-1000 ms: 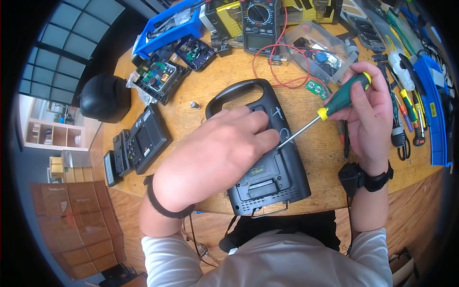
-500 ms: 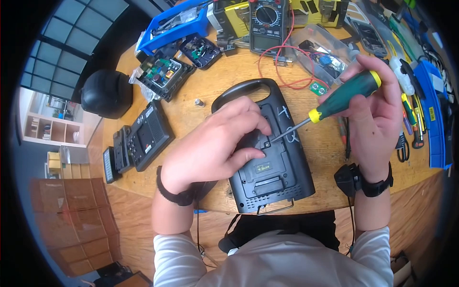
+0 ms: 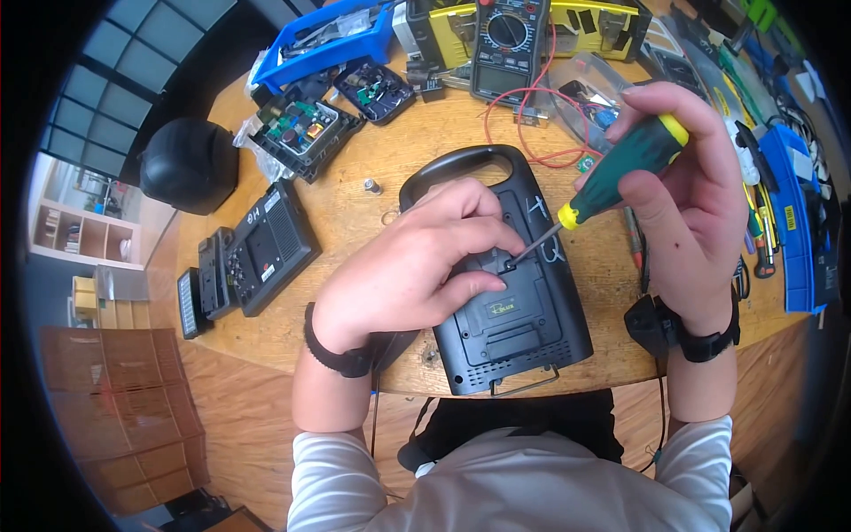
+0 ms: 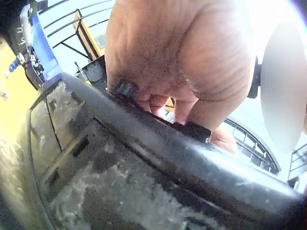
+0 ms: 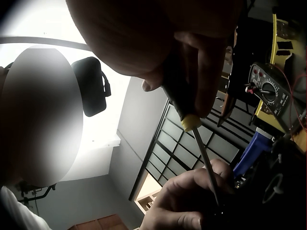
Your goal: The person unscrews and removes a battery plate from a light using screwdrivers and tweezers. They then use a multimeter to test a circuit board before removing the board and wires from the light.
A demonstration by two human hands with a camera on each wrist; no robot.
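A black plastic device case (image 3: 532, 328) with a carrying handle (image 3: 461, 161) lies on the wooden table, white marks along its right side. My right hand (image 3: 687, 199) grips a green and yellow screwdriver (image 3: 625, 168), tilted so its shaft (image 5: 206, 163) runs down to the case. The tip meets a small screw spot (image 3: 511, 263) on the case's raised panel. My left hand (image 3: 417, 257) rests on the case, index finger and thumb spread apart on either side of that tip. In the left wrist view the left hand (image 4: 177, 52) reaches over the case's edge.
A multimeter (image 3: 507, 53) with red leads (image 3: 523, 133) stands behind the case. Opened housings with circuit boards (image 3: 306, 133) and a black flat unit (image 3: 273, 248) lie left. A clear box (image 3: 585, 80) is at the back; blue trays (image 3: 789, 222) and hand tools line the right.
My left index finger and thumb have shifted to frame the screwdriver tip. The tip has moved left from the white-marked side onto the panel's screw spot, and the screwdriver handle has risen slightly.
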